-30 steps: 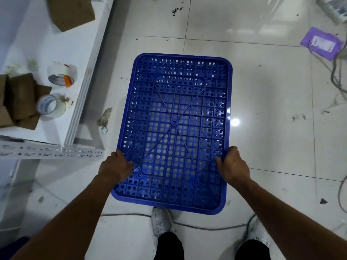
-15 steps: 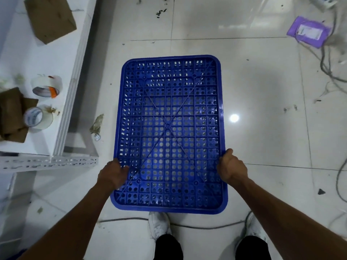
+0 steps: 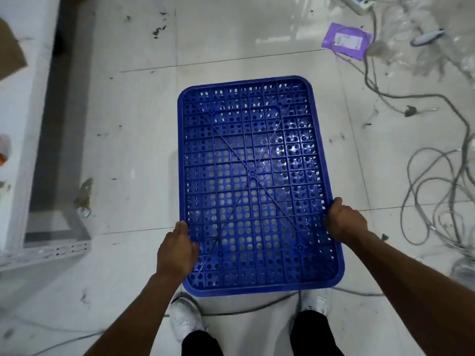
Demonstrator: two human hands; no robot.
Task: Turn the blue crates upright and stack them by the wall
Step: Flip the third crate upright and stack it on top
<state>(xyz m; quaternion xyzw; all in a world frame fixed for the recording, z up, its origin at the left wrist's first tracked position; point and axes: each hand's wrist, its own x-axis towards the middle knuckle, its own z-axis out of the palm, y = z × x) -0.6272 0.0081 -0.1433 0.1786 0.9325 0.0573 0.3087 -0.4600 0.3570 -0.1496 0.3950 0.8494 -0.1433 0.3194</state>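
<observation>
A blue perforated plastic crate (image 3: 253, 155) is held out in front of me above the tiled floor, its ribbed base with a diagonal cross facing up at the camera. My left hand (image 3: 177, 249) grips its left long edge near the close corner. My right hand (image 3: 344, 222) grips the right long edge, a little farther from me. Only this one crate is in view; its open side and walls are hidden beneath the base.
A white shelf unit (image 3: 23, 140) with a perforated metal rail (image 3: 48, 253) runs along the left. Tangled grey cables (image 3: 437, 181) lie on the floor at right, a purple packet (image 3: 347, 41) at the far right. A cable crosses by my white shoes (image 3: 185, 317).
The crate, held in both hands, has shifted right and away from the shelf; the view has swung right, bringing the cables into sight. Both grips are unchanged.
</observation>
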